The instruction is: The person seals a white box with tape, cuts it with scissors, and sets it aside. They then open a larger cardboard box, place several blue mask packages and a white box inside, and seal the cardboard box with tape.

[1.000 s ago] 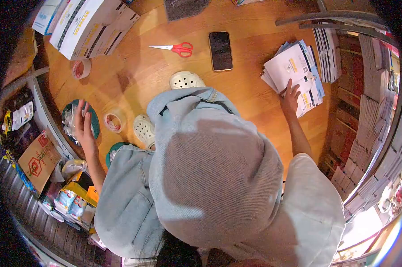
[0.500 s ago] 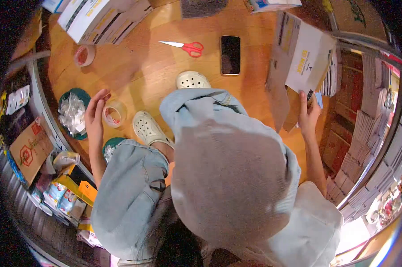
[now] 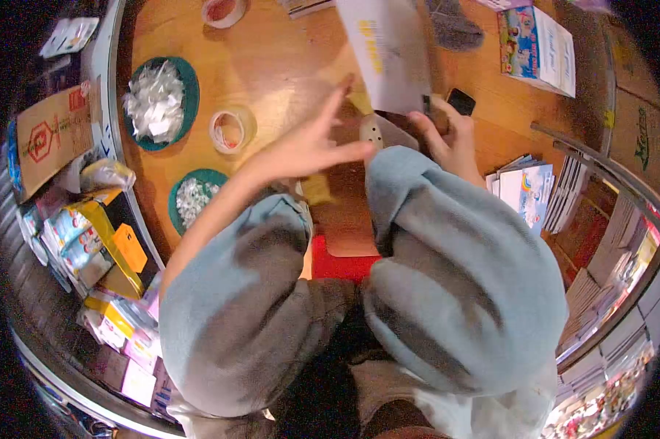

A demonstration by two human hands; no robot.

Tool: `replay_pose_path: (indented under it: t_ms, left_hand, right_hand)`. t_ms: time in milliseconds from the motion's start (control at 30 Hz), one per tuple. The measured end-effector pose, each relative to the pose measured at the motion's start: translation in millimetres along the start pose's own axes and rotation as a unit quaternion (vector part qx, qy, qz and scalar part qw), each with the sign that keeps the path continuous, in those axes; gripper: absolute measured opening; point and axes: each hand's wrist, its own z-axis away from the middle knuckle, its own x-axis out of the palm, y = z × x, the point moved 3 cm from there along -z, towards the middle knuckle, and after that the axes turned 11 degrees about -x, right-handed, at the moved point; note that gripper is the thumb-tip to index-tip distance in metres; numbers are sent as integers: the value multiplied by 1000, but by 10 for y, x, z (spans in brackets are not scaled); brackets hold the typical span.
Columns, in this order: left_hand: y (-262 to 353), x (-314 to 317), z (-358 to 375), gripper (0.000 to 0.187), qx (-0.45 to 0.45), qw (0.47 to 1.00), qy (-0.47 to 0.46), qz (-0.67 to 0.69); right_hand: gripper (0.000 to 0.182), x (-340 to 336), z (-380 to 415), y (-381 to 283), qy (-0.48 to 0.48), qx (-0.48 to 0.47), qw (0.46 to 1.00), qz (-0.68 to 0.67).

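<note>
While the wooden floor spreads out beyond the person's two bent legs, the white carton is placed ahead of the knees, near the top middle of the view, and its upper end goes out of the picture. Its long axis runs away from the person, leaning slightly, with the near end pointing toward the gap between the two hands. From the left hand it lies forward and to the right; from the right hand it lies forward and to the left. Of the two, the right hand is nearer, being at the near right corner of the carton. It is partly closed there, the thumb on the near side and the fingers bent, and it appears to have hold of this corner, although blur makes the exact contact difficult to see. The left hand is wide open, with fingers spread and pointing forward, and the thumb stretched across to the right; it holds nothing. Whether its foremost fingertip touches the left edge of the carton, I cannot tell. The left forearm crosses diagonally above the left knee, and the right wrist comes over the right knee. Just beyond the right hand's fingers lies a black phone, and a pale shoe shows partly below the carton.
</note>
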Motion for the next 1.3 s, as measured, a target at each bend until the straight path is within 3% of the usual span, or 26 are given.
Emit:
replay_pose_path:
  t_ms: [33,133,200,300,433,500,567,600,667,767,867,967,1000,1100,1133,1233,1300]
  left_hand:
    - [-19,89,-31,96,43,999,5,-18]
    - [158,141,-26,103,28,990,-20,134]
    - [106,111,46,104,-28,996,-2,86]
    - [63,77,120,101,-69,997,7,38]
    - [130,-70,196,88,-43,997,68,17]
    - [233,-201,320,49,-42,990,102,-83]
    - [313,-306,424,51,-155,977,73,-129]
    - [253,-332,444,52,-96,979,120,-133]
    - [295,-372,502,49,-95,952,156,-247]
    - [269,-386,500,46,-132,926,164,-313]
    - [166,-377,457,36,-134,927,145,-319]
    - [96,-433,464,32,-136,921,171,-323]
    - [71,-471,476,32,-141,916,189,-325]
    - [-52,-642,538,31,-117,895,220,-371]
    - [-93,-723,569,34,-111,908,249,-317]
    - [-218,-955,597,38,-244,904,225,-272]
    - [-418,-1063,562,43,-200,900,273,-274]
  right_hand:
    - [29,81,-45,-55,-37,2,999,-1]
    - [44,268,-111,-69,-108,-21,988,-104]
    - [52,332,-138,-43,-163,-52,976,-138]
    - [45,469,-209,-180,-216,-22,956,-196]
    - [37,532,-219,-238,-195,-1,950,-245]
    - [38,513,-283,-336,-171,-28,954,-244]
    - [40,501,-300,-339,-175,-25,958,-226]
    - [42,535,-282,-303,-161,6,960,-230]
    - [46,623,-208,-222,-132,69,960,-238]
    - [55,691,-361,-255,-160,-28,957,-240]
    - [57,638,-501,-371,-142,-18,989,-44]
    - [42,712,-576,-278,-139,-12,990,-24]
    - [32,712,-577,-142,-97,-58,993,24]
    - [30,563,-549,-117,-111,70,990,-56]
    - [29,528,-509,-61,-106,94,987,-76]
    - [36,417,-419,99,-144,120,981,-39]
    - [36,352,-357,223,-137,122,983,-18]
